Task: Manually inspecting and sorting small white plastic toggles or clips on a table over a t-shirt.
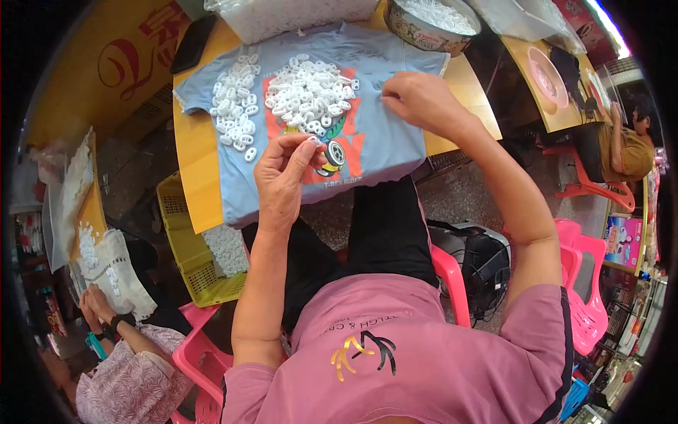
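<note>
My left hand is at the near edge of a light blue printed T-shirt spread over the table. Its thumb and forefinger pinch a small white plastic piece, mostly covered by the fingertips. To the right, my right hand hovers over the shirt with its fingers drawn together; whatever they hold, if anything, does not show. Between and beyond my hands lies a heap of small white oval two-holed plastic pieces. A second, looser group of such pieces is spread along the shirt's left side.
Along the table's far edge stand a clear tub and a round tin of white pieces, with a dark phone at left. A yellow crate sits below left. Other people sit at tables on both sides. Pink chairs surround me.
</note>
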A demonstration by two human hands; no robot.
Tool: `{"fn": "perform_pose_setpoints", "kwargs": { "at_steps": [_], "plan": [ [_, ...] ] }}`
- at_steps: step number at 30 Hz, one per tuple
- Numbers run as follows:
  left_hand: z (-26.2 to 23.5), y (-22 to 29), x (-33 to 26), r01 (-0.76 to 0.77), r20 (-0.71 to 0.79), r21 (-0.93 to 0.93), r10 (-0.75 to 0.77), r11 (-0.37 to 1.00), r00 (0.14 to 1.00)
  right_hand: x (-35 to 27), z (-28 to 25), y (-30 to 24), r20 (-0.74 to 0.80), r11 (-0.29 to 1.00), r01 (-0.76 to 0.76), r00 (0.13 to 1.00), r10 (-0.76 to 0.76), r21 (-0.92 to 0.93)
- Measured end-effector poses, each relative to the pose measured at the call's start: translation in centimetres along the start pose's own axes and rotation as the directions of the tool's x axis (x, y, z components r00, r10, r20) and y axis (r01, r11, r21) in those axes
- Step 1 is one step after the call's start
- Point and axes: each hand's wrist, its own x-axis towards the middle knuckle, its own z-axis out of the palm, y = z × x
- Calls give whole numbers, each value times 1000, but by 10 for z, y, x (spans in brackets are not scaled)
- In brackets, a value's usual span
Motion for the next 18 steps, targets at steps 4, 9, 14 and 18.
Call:
{"fn": "perform_pose_setpoints", "kwargs": {
  "at_steps": [4,9,14,18],
  "plan": [
    [2,1,0,0,-9,-6,0,1000,1000,4,-7,2,113,987,-123,987,111,101],
    [2,1,1,-2,-13,-4,2,1000,1000,7,-7,6,147,983,-152,980,137,102],
    [2,2,0,7,-17,-2,-7,1000,1000,3,-5,20,108,919,-231,972,207,319],
    [2,2,1,3,-13,-3,-3,1000,1000,-5,-4,24,55,862,-262,963,265,435]
  ]
}}
